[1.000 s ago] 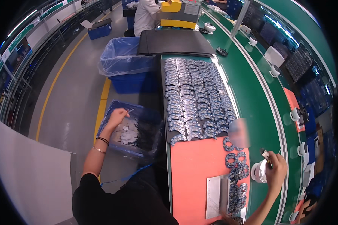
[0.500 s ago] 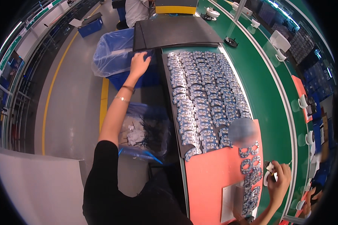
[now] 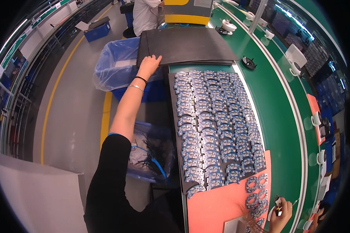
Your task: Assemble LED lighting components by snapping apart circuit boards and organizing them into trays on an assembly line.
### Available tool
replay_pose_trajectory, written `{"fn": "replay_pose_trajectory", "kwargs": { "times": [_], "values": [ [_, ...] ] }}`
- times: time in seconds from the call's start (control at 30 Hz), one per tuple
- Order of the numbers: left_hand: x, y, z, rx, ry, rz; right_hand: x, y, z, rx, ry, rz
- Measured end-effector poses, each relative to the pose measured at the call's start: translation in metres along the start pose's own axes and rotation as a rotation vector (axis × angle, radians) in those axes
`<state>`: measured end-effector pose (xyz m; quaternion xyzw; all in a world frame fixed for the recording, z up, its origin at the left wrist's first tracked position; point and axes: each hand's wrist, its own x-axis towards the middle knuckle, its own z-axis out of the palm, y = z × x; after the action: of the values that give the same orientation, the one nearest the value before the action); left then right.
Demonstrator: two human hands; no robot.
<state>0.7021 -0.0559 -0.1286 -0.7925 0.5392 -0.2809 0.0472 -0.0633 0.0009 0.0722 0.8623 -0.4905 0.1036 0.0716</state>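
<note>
My left hand (image 3: 148, 64) reaches far forward and rests with fingers spread on the near left corner of a stack of black trays (image 3: 186, 46). Just this side of that stack lies a long black tray (image 3: 174, 116) covered with several blue curved parts (image 3: 214, 124). My right hand (image 3: 280, 211) is low at the right edge, closed around a small dark tool (image 3: 277, 202), beside several ring-shaped blue parts (image 3: 256, 192) on an orange mat (image 3: 214, 206).
A blue bin lined with clear plastic (image 3: 118, 69) stands left of the table, and a second bin (image 3: 149, 155) with dark scrap sits under my left arm. Another person in white (image 3: 146, 15) works at the far end. A green conveyor (image 3: 276, 101) runs along the right.
My left hand left the scrap bin, rose and moved forward to the corner of the black tray stack. My right hand dropped lower, still on the tool.
</note>
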Motion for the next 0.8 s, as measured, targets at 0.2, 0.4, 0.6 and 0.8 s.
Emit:
{"fn": "replay_pose_trajectory", "kwargs": {
  "times": [0.2,0.4,0.6,0.8],
  "values": [
    [0.0,-0.008,-0.027,0.064,-0.055,0.221,0.012,-0.009,-0.003,0.02,0.096,-0.191],
    [0.011,0.009,-0.054,-0.062,0.077,0.081,-0.008,-0.01,0.007,0.181,0.124,-0.091],
    [0.007,-0.003,0.008,-0.167,-0.143,-0.044,-0.01,-0.029,0.0,0.161,0.024,-0.026],
    [0.032,0.024,0.017,-0.175,0.028,0.022,-0.035,-0.025,-0.019,0.12,0.097,0.13]
  ]
}}
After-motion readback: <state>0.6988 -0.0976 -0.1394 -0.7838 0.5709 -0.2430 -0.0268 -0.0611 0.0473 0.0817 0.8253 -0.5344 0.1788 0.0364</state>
